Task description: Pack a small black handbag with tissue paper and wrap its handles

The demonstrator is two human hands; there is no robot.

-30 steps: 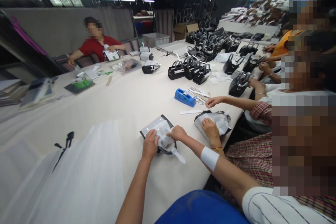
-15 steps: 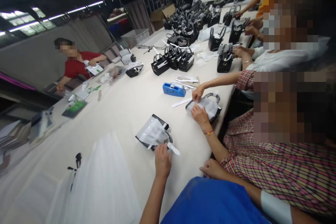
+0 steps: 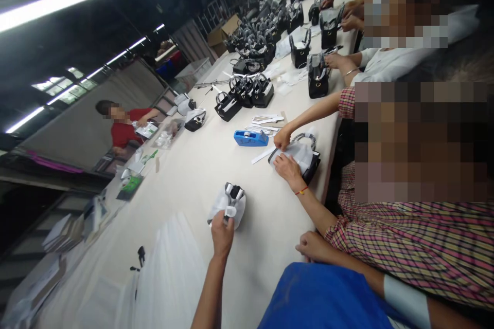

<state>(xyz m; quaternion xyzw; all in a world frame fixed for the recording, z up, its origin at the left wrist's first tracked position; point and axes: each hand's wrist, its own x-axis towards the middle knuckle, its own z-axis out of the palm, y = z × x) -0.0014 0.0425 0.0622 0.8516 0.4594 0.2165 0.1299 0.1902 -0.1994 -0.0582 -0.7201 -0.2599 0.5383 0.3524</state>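
Observation:
My left hand [image 3: 223, 234] is closed on the handle area of a small handbag [image 3: 238, 212] wrapped in white tissue, dark at its top. The bag's near side is partly hidden by my fingers. My right hand [image 3: 314, 248] rests with curled fingers by the table's right edge, and nothing shows in it. Beyond it, a co-worker in a plaid shirt has both hands on another tissue-covered black handbag [image 3: 303, 157] with a wrapped handle.
A blue tape dispenser [image 3: 250, 138] stands near white strips [image 3: 266, 123]. Several black handbags [image 3: 245, 93] fill the far table. White sheets [image 3: 170, 272] are piled at the near left, with a green packet [image 3: 130, 187] beyond. Co-workers line the right edge; another person [image 3: 125, 128] is across the table.
My left hand has turned the handbag from lying flat to a more upright pose. My right hand stays by the edge. The head view has tilted up slightly.

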